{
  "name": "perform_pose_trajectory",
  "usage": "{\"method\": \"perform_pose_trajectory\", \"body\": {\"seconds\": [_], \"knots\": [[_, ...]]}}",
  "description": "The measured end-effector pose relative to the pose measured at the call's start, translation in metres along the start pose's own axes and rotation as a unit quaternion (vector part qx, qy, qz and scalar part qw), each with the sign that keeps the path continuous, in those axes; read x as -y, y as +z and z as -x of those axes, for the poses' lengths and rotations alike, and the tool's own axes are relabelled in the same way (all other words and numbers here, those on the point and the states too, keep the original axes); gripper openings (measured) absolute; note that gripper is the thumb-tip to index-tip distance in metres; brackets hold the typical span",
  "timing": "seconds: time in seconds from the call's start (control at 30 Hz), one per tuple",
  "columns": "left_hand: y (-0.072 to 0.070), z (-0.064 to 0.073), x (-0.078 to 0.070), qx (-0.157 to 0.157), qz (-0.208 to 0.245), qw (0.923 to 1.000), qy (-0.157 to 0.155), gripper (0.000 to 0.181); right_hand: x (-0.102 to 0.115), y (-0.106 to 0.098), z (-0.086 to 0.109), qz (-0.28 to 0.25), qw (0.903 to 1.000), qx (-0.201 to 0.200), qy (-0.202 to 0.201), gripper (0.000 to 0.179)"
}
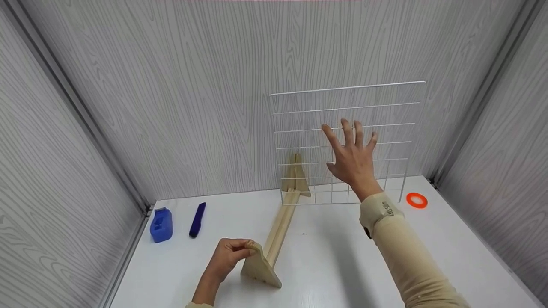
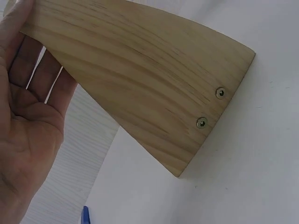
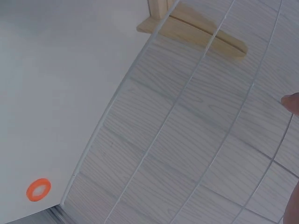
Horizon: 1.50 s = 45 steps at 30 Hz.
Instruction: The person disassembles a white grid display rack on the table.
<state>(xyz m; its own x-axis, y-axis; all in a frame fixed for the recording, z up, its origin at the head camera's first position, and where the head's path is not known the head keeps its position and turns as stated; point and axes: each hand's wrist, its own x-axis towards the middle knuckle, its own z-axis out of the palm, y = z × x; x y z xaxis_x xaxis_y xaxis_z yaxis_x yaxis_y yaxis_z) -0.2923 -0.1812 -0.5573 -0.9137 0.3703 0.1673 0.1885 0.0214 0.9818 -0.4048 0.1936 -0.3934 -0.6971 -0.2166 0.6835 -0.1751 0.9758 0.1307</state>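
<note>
Pale wood makes up the stand [image 1: 280,233], which runs from near to far across the middle of the white counter [image 1: 150,269]. At its near end the left hand [image 1: 225,261] has a narrow grip, pinching the top of the end panel [image 1: 262,270]. Above the counter's far right, the right hand [image 1: 353,160] has a wide grip, fingers spread at the upright wire grid [image 1: 342,88]. An orange ring [image 1: 409,201] lies right; a blue tape dispenser [image 1: 161,226] is left.
</note>
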Motion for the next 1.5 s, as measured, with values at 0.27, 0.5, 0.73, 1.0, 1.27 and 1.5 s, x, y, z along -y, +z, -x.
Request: {"method": "perform_pose_trajectory", "body": {"seconds": [0.27, 0.5, 0.73, 1.0, 1.27, 1.5], "knots": [[0.004, 0.004, -0.004, -0.013, -0.008, 0.9999, 0.002, 0.029, -0.005, 0.004, 0.002, 0.005, 1.0, -0.002, 0.005, 0.121], [0.009, 0.009, -0.004, -0.033, -0.006, 0.9994, 0.003, 0.029, -0.005, 0.003, 0.005, 0.009, 0.9999, 0.009, 0.007, 0.121], [0.013, 0.013, -0.004, -0.062, -0.013, 0.998, 0.002, 0.03, -0.006, 0.004, 0.004, 0.005, 0.9999, 0.009, 0.006, 0.121], [0.019, 0.016, -0.005, -0.083, -0.016, 0.9964, -0.003, 0.027, -0.007, 0.007, 0.006, 0.006, 0.9999, 0.008, 0.006, 0.121], [0.025, 0.018, -0.006, -0.092, -0.035, 0.9951, 0.0, 0.025, -0.007, 0.011, 0.01, 0.011, 0.9999, 0.008, 0.0, 0.121], [0.029, 0.018, -0.005, -0.093, -0.049, 0.9945, 0.002, 0.026, -0.006, 0.011, 0.013, 0.01, 0.9998, 0.018, 0.002, 0.121]]}}
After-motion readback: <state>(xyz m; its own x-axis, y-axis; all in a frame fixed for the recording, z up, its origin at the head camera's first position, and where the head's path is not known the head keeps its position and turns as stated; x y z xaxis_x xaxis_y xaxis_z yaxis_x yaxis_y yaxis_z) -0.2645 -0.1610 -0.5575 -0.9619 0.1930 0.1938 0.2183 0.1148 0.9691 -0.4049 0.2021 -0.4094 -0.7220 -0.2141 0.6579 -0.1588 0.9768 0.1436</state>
